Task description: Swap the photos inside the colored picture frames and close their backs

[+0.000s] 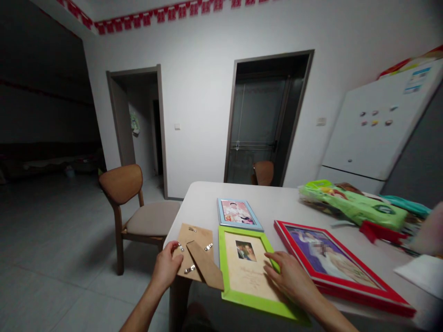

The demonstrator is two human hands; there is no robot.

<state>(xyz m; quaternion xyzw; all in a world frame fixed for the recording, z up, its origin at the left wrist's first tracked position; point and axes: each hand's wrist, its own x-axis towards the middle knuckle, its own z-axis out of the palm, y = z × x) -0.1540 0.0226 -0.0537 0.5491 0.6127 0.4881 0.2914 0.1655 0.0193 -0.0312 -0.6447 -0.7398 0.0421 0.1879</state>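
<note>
Three frames are laid on the white table. At its left edge, the brown backing board is gripped by the curled fingers of the left hand. The green frame, at the near edge, is touched by the right hand, whose fingers are spread flat and hold nothing. Bare tabletop is seen beyond the blue frame.

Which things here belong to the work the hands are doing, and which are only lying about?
In hand: backing board, held by the left hand; green frame, under the flat right hand.
Lying about: blue frame, red frame, green packet, chair, fridge.
</note>
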